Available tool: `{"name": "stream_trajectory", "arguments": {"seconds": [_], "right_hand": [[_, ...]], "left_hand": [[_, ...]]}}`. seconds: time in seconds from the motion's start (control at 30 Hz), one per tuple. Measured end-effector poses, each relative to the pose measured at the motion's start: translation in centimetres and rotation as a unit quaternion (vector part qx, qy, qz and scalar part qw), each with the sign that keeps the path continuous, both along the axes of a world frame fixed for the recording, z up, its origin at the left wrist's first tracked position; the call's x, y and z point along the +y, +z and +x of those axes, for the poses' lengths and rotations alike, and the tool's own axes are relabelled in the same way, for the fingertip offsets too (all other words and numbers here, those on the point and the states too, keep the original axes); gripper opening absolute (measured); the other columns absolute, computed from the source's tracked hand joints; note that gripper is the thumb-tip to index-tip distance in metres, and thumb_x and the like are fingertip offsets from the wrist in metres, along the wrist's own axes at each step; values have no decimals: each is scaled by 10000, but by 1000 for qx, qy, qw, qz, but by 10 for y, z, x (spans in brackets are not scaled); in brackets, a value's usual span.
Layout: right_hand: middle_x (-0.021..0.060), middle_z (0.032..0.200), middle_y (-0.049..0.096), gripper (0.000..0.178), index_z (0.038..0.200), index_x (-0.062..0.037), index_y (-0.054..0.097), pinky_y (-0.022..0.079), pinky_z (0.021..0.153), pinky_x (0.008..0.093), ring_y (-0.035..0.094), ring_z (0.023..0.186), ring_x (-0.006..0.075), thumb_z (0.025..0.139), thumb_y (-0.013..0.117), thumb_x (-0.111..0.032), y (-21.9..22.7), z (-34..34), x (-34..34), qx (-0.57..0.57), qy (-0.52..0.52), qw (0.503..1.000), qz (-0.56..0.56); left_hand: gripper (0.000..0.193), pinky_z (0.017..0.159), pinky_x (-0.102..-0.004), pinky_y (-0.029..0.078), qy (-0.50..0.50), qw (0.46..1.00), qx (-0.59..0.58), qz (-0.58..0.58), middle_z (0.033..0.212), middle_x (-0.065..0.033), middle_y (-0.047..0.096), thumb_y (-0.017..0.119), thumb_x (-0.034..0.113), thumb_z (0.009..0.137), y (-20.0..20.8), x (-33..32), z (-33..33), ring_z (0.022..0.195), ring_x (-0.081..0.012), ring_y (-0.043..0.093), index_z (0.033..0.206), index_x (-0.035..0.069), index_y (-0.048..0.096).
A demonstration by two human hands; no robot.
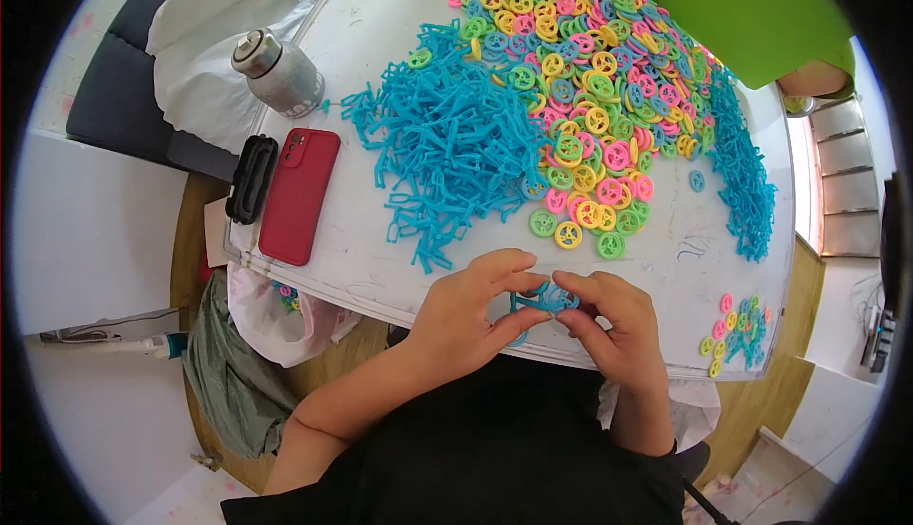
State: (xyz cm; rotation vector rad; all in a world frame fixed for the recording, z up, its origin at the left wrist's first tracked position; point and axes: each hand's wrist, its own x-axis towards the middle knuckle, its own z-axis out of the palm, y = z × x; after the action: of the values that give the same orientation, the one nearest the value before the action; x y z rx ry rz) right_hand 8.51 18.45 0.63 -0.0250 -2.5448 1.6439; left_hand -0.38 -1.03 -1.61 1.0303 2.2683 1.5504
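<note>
Near the table's front edge, my left hand [458,320] pinches a small blue plastic forked piece [529,302] between thumb and fingers. My right hand [616,327] is closed on a small blue spoked wheel [563,299], which meets the forked piece. Fingers partly cover the joint between the two. Another blue round part [519,339] shows just under my left thumb. Beyond my hands lies a heap of blue forked pieces [456,135]. Beside it spreads a large pile of wheels [599,97] in pink, yellow, green and blue.
A red phone [299,197], a black case [253,179] and a grey bottle [278,73] stand along the left edge. More blue pieces [742,173] line the right side, above a small mixed group [737,335]. A person in green [742,11] is across the table.
</note>
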Motion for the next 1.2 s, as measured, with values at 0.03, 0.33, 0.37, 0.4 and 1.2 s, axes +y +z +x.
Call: {"name": "stream_trajectory", "arguments": {"seconds": [0.03, 0.33, 0.37, 0.4, 1.2], "right_hand": [[91, 748, 606, 410, 1214, -33, 657, 469, 578, 293, 597, 632, 195, 811, 712, 21, 0, -2, 0, 46, 9, 996, 70], [51, 814, 642, 474, 1330, 20, 554, 514, 629, 264, 611, 691, 120, 868, 663, -1, -12, 16, -19, -169, -50, 914, -364], [41, 846, 645, 502, 1368, 34, 514, 518, 644, 257, 613, 708, 112, 885, 645, -4, -13, 17, -22, -133, -41, 937, -319], [41, 846, 645, 502, 1368, 34, 514, 518, 644, 257, 613, 708, 112, 885, 645, -4, -9, 17, -20, -134, -40, 937, -321], [111, 808, 628, 294, 1060, -30, 682, 480, 593, 350, 616, 684, 270, 774, 730, 16, -2, -14, -19, 85, 15, 974, 208]], "left_hand": [[378, 867, -351, 506, 0, 1000, 0, 0, 1186, -80, 618, 859, 158, 744, 1, 0, 1, 1073, -262, 624, 1094, 108, 723], [403, 785, -351, 539, 16, 998, 37, -47, 1046, -110, 705, 851, 133, 735, 13, -5, 8, 932, -313, 677, 1111, 95, 711], [405, 748, -353, 544, 13, 994, 95, -54, 1040, -106, 707, 831, 128, 759, 17, -12, 7, 898, -289, 685, 1129, 75, 676], [408, 711, -356, 548, 15, 986, 151, -64, 1034, -102, 710, 812, 124, 784, 23, -25, 7, 863, -264, 693, 1148, 56, 640], [235, 720, -387, 477, 162, 945, 247, -141, 930, -89, 644, 797, 108, 732, 38, -55, -18, 846, -288, 605, 944, 70, 702]]}}
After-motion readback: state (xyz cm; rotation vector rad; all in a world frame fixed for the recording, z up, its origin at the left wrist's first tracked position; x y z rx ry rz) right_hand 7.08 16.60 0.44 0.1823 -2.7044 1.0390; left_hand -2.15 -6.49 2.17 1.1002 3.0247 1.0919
